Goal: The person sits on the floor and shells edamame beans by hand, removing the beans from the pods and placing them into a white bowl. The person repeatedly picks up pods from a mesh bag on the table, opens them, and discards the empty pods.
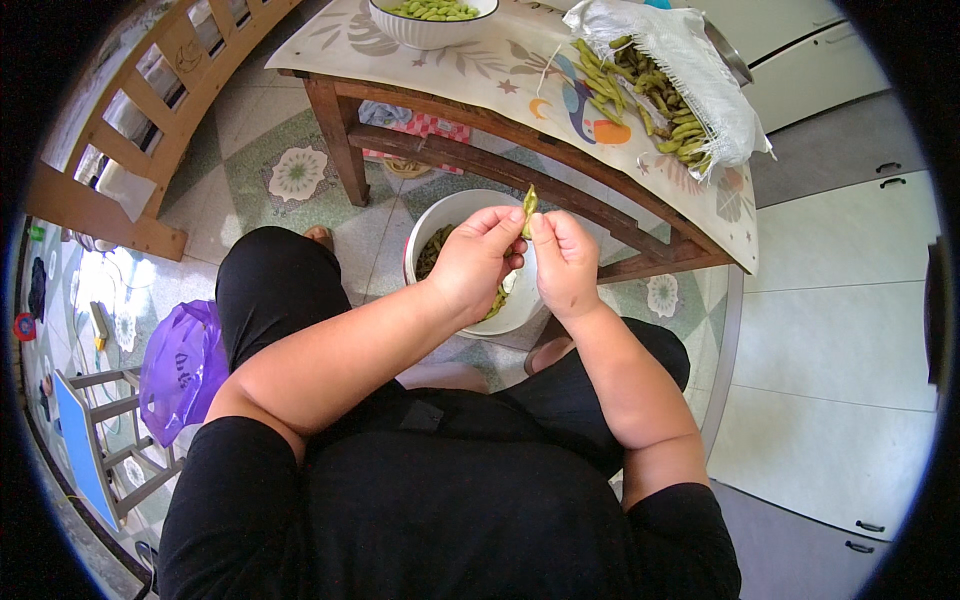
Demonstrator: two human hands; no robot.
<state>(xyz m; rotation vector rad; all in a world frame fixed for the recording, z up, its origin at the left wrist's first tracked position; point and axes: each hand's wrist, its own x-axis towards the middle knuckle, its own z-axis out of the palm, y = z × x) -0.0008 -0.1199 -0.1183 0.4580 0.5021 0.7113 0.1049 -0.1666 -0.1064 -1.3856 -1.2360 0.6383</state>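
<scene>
A green soybean pod (530, 208) is pinched upright between my two hands, over a white bucket (425, 212). My left hand (478, 250) is closed, its thumb and fingers at the pod's left side. From the right, the thumb and curled fingers of my right hand (565, 258) press on the pod's lower part. Below the hands, brownish-green pods or shells lie in the bucket, partly hidden by my left hand. On the table, a white woven sack (690, 70) lies with its mouth toward me and many pods (685, 130) spilling from it.
A white ribbed bowl (425, 30) of shelled green beans stands on the table (470, 80) with a patterned cover. A purple plastic bag (185, 365) and a blue-topped stool (85, 440) are at left, below a wooden rail frame (170, 100). Pale cabinets (840, 330) line the right.
</scene>
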